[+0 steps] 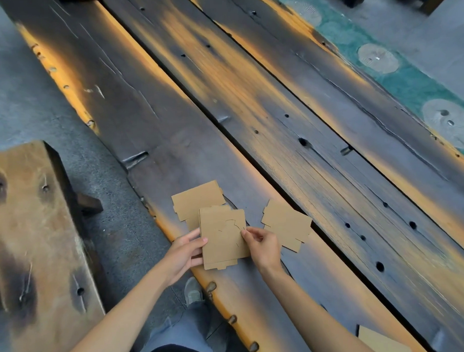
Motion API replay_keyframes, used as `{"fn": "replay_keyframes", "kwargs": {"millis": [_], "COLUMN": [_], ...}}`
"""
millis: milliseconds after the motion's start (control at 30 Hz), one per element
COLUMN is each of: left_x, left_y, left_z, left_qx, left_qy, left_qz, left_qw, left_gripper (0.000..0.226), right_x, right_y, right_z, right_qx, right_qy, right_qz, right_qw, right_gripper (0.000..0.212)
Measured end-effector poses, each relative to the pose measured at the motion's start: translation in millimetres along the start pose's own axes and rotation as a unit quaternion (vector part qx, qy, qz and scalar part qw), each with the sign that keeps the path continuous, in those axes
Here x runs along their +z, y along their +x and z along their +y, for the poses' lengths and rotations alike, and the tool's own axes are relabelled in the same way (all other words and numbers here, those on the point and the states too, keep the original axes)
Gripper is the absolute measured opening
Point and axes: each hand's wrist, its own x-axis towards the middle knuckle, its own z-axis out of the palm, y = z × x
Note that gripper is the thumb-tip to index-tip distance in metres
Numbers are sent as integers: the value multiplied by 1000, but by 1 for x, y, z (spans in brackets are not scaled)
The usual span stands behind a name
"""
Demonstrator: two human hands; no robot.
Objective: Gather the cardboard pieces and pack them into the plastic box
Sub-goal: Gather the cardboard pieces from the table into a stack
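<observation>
A small stack of brown cardboard pieces point(222, 239) is held just above the dark wooden table's near edge. My left hand point(185, 252) grips its left side, thumb on top. My right hand point(263, 244) pinches its right edge. Behind the stack another cardboard piece point(196, 198) lies flat on the table, partly covered. To the right lies a further pair of overlapping cardboard pieces point(286, 224). One more cardboard piece point(381, 341) shows at the bottom right, cut off by the frame. No plastic box is in view.
The long plank table point(249, 109) runs diagonally from top left to bottom right, with gaps between planks. A wooden bench point(30, 222) stands at the left. My shoe point(193, 291) and trouser leg are on the grey floor below the table edge.
</observation>
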Motion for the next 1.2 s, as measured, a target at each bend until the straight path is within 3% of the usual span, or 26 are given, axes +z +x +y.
{"fn": "replay_keyframes", "kwargs": {"millis": [133, 333, 467, 633, 867, 1033, 1200], "left_x": [-26, -66, -94, -113, -126, -123, -117], "left_y": [0, 0, -3, -11, -12, -12, -11], "left_z": [8, 21, 26, 27, 18, 22, 27], "left_qx": [5, 21, 29, 28, 19, 19, 18], "left_qy": [4, -37, -50, -57, -62, -60, -45], "left_qz": [27, 101, 143, 175, 188, 180, 153], "left_qw": [1000, 994, 988, 983, 980, 982, 987], "left_gripper": [39, 37, 38, 34, 32, 31, 32], "right_x": [22, 52, 80, 107, 116, 97, 68], "right_y": [17, 51, 71, 76, 76, 83, 69], "right_z": [-21, -65, -80, -89, -89, -79, -76], "right_qx": [13, -17, 6, 29, 49, 73, 109], "right_qy": [-22, -116, -198, -285, -297, -191, 58], "right_qz": [-44, -37, -54, -24, -1, -10, -13], "right_qw": [999, 992, 979, 958, 954, 979, 992], "right_gripper": [30, 30, 59, 83, 88, 79, 14]}}
